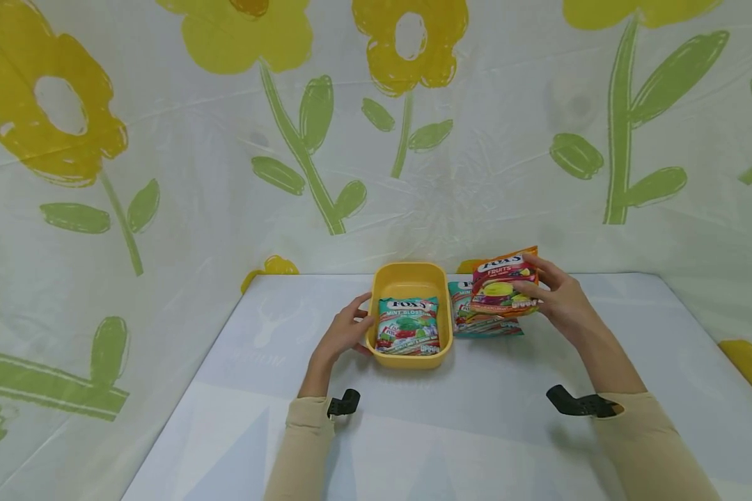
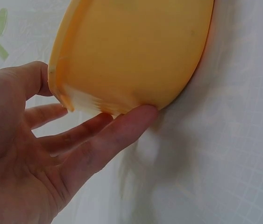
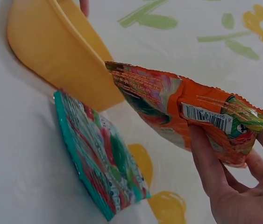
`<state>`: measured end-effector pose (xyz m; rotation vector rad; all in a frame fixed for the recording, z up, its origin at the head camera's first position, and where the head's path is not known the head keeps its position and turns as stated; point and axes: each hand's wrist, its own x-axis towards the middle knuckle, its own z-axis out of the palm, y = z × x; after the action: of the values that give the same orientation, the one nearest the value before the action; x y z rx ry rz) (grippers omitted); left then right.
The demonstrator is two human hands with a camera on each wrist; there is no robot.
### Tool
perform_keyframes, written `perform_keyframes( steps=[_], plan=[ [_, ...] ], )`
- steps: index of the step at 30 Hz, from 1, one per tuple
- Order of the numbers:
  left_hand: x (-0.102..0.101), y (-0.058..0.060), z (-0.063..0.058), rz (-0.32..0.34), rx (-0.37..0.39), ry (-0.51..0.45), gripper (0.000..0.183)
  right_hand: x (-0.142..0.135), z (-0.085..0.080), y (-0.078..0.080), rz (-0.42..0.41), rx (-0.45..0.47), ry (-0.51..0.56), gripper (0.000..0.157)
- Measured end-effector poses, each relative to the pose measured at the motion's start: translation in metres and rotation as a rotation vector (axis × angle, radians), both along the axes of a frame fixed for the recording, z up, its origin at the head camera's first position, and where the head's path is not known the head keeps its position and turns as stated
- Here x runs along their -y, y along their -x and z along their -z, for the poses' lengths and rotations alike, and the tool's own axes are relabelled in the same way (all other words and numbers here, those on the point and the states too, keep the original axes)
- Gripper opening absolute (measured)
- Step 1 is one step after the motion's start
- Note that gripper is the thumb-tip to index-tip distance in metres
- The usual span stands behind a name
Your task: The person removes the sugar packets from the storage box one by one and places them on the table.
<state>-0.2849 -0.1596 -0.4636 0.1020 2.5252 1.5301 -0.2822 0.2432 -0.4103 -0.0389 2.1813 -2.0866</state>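
Note:
My left hand (image 1: 345, 328) holds the left side of a yellow plastic container (image 1: 411, 362); in the left wrist view its fingers (image 2: 122, 133) lie along the outer wall, one digit at the rim. Inside the container is a teal Fox's mint candy bag (image 1: 407, 327). My right hand (image 1: 560, 296) grips an orange-and-red Fox's fruits candy bag (image 1: 504, 284) by its right edge, tilted. Behind and below that bag, a second teal candy bag (image 1: 485, 327) lies on the table against the container's right side, partly hidden. The right wrist view shows the held bag's barcode (image 3: 207, 117).
The white table (image 1: 451, 431) has a pale blue pattern. Behind its back edge hangs a white sheet (image 1: 489, 202) with yellow flowers and green stems. Black straps (image 1: 579, 402) sit at both wrists over beige sleeves (image 1: 645, 438).

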Motion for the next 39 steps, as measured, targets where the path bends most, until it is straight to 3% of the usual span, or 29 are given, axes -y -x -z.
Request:
perform_keyframes(
  steps=[20, 39],
  plan=[
    [0.000, 0.000, -0.001, 0.000, -0.001, -0.022, 0.061, -0.029, 0.008, -0.002, 0.031, 0.049, 0.042, 0.071],
    [0.002, 0.001, -0.001, 0.014, 0.003, -0.029, 0.060, -0.050, 0.020, 0.000, 0.028, 0.077, 0.018, 0.072]
  ],
)
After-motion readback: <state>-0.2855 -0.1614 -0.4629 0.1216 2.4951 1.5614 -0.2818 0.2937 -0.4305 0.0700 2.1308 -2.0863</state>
